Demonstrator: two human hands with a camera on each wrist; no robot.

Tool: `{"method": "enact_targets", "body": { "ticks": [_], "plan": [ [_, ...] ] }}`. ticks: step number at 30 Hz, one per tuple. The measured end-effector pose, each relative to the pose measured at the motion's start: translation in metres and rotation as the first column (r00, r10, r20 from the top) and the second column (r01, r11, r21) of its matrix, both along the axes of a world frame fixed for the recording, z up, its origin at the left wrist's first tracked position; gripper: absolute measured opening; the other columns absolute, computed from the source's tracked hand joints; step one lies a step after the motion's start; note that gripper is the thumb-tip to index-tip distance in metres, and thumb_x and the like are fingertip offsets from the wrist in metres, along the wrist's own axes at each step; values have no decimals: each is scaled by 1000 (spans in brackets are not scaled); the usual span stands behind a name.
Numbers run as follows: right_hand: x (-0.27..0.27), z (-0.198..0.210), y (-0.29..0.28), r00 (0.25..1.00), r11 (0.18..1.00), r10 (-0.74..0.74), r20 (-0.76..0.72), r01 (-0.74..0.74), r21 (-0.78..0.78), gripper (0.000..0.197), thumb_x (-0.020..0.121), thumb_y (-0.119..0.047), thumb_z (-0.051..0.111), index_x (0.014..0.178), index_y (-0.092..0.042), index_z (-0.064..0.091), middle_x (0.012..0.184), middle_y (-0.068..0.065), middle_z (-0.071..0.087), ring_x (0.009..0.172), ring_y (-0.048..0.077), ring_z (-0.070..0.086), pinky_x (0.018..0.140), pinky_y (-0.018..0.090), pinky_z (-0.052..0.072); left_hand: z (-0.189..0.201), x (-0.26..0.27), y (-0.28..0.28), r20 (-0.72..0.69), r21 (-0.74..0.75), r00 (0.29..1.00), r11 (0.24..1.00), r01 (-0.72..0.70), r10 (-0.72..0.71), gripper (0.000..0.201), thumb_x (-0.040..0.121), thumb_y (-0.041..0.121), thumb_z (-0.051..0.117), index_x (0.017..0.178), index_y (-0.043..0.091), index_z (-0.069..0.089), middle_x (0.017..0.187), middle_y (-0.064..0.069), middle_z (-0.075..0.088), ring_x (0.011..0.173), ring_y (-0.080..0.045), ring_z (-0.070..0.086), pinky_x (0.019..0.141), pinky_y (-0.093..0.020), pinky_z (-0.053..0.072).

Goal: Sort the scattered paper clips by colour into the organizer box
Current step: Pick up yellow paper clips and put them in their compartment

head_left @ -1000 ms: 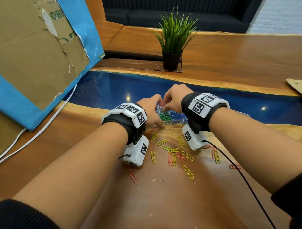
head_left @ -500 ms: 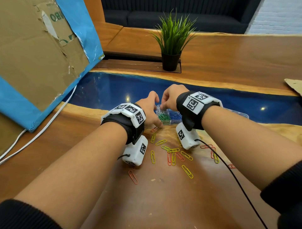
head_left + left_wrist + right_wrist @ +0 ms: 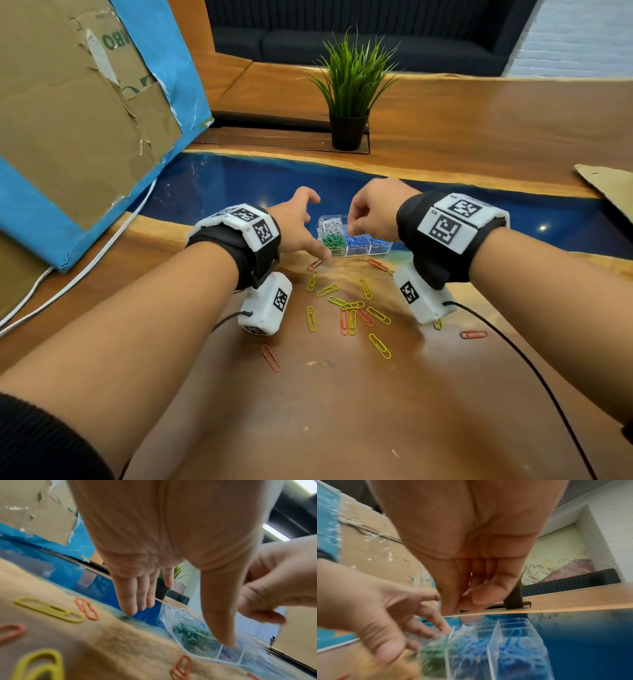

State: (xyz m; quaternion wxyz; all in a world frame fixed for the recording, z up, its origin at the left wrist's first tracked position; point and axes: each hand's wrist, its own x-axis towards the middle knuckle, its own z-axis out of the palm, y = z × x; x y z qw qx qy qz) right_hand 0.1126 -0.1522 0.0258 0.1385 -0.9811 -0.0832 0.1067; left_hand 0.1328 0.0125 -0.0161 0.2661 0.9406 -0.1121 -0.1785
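Note:
A clear organizer box (image 3: 385,247) lies on the blue strip of the table, with white clips (image 3: 329,224), green clips (image 3: 334,241) and blue clips (image 3: 358,240) in separate compartments. Yellow clips (image 3: 379,346) and orange clips (image 3: 271,358) lie scattered on the wood in front of it. My left hand (image 3: 313,228) is open at the box's left end, fingers spread, thumb (image 3: 223,628) pointing down over the green compartment. My right hand (image 3: 356,221) hovers over the blue compartments with thumb and fingertips (image 3: 476,599) pressed together. No clip shows between them.
A potted plant (image 3: 349,102) stands behind the box. A cardboard sheet edged in blue (image 3: 85,120) leans at the left, with a white cable (image 3: 85,270) below it. A cardboard scrap (image 3: 609,185) lies at the far right. A black wire (image 3: 513,349) trails from my right wrist.
The two hands, close together over the box before, have drawn apart. The left hand's fingers have spread open and the right hand has shifted right, uncovering the compartments.

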Motion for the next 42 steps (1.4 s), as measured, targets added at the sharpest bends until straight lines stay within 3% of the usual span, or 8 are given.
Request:
{"method": "enact_targets", "body": {
  "ticks": [9,13,18,24,28,37,40,42],
  "plan": [
    [-33,-16,6,985,979,43,-168,-75,-188,18,77,-33,75,84,-17,73,70,-3,64,74,17,63,60,23,50,13,-14,19,97,326,994,945,21,-55,19,79,33,69,90,18,66,95,0,69,89,-19,63,77,-29,49],
    [-37,-23,10,983,980,36,-177,-70,-185,18,76,-30,76,88,-17,74,83,0,69,86,18,67,68,26,53,6,-22,4,102,393,988,917,70,-119,21,77,38,70,86,19,68,88,0,69,90,-20,64,73,-28,49],
    [-42,-29,8,984,990,60,-169,-80,-116,6,79,-17,67,82,-22,69,80,-4,66,75,14,60,53,15,42,9,-24,1,75,420,988,903,90,-133,22,76,41,71,80,20,64,81,2,66,82,-19,61,58,-24,43],
    [-47,-26,12,986,991,83,-146,-97,-96,17,84,-17,58,92,-19,73,80,-5,64,76,14,57,61,20,45,0,-31,-8,55,485,990,870,87,-129,43,69,56,69,71,14,65,69,-1,62,69,-21,57,63,-28,47],
    [-47,-19,19,990,994,103,-96,-107,-33,25,87,-12,53,97,-17,75,83,-4,63,81,14,56,69,21,42,0,-35,-13,72,491,990,868,70,-121,43,70,49,71,55,18,45,57,2,46,64,-22,51,55,-27,40],
    [-48,-27,31,979,989,131,-158,-140,-52,22,92,-8,37,95,-21,54,79,-4,50,84,19,47,57,24,36,-1,-37,-16,95,481,989,875,51,-110,29,69,29,68,54,16,47,55,0,48,54,-20,45,48,-21,35],
    [-47,-30,34,983,984,146,-109,-156,-87,22,95,-23,42,108,-20,59,90,-3,53,89,20,50,71,26,37,4,-36,-7,109,418,989,907,43,-97,17,71,27,66,65,13,57,67,-5,58,64,-24,53,55,-27,43],
    [-46,-29,34,979,975,180,-100,-191,-110,17,91,-25,54,104,-21,64,77,-10,50,84,16,51,64,23,38,13,-37,3,148,328,986,945,19,-71,13,75,23,64,75,10,64,81,-8,66,80,-25,61,69,-32,51]
  ]
}}
